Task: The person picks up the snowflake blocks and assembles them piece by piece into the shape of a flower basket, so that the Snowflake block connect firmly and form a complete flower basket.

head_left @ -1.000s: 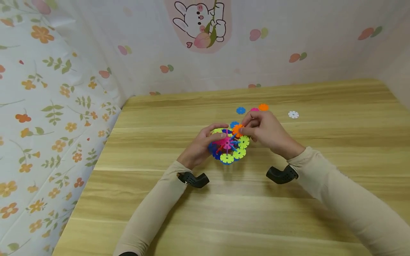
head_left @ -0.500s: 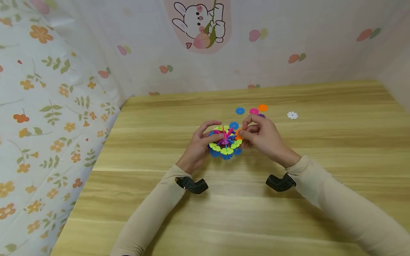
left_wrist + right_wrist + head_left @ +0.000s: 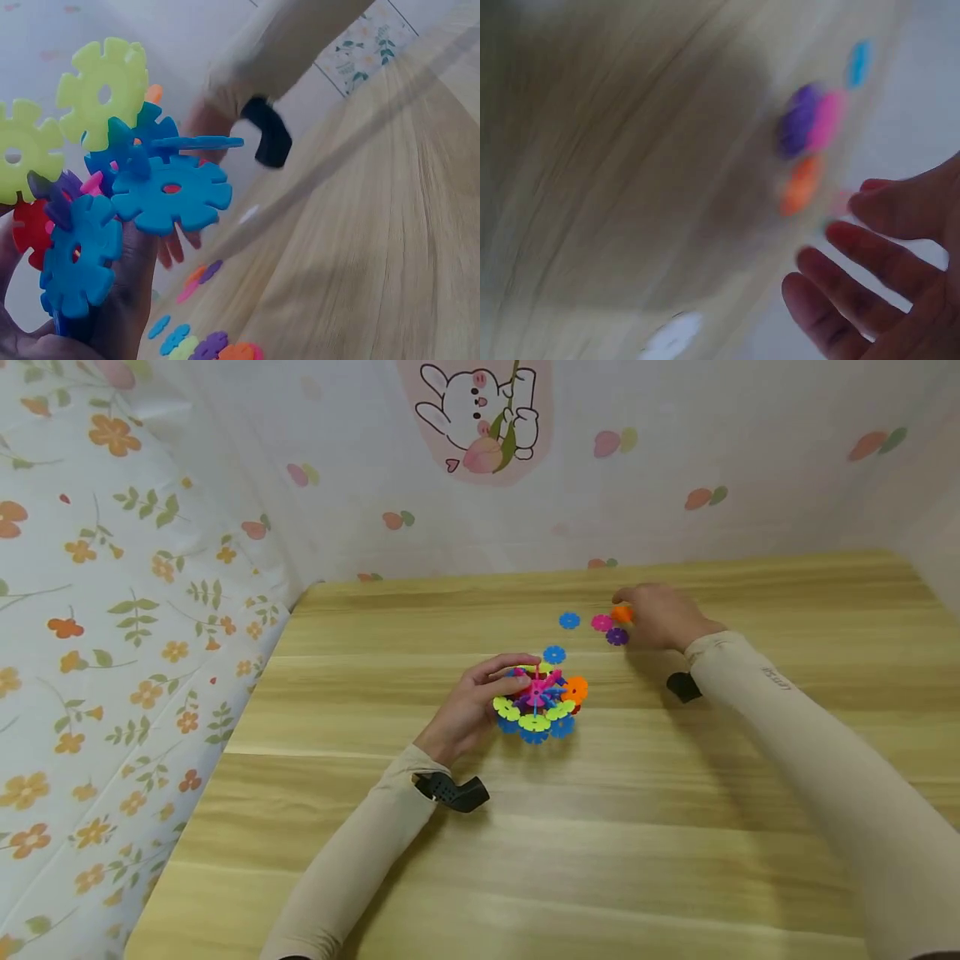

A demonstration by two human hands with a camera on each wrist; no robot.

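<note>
My left hand [image 3: 468,706] grips a round build of slotted plastic snowflake discs [image 3: 535,722], lime, blue, pink, red and orange. An orange disc [image 3: 575,690] stands at its right side. Up close in the left wrist view are its blue discs [image 3: 172,193] and lime discs [image 3: 105,94]. My right hand [image 3: 663,617] hovers over the far part of the table, beside a loose orange disc [image 3: 622,614]. In the right wrist view its fingers [image 3: 855,292] are spread and hold nothing. A white disc [image 3: 673,337] lies below that hand, hidden from the head view.
Loose discs lie beyond the build: pink [image 3: 602,622], purple [image 3: 617,636], blue [image 3: 569,621] and a second blue disc [image 3: 554,654] close behind the build. The wooden table [image 3: 600,852] meets a patterned cloth [image 3: 330,527] at the back and left.
My right hand has let go of the orange disc, which stays in the build, and has moved away to the far right over the loose discs. The left hand keeps its hold.
</note>
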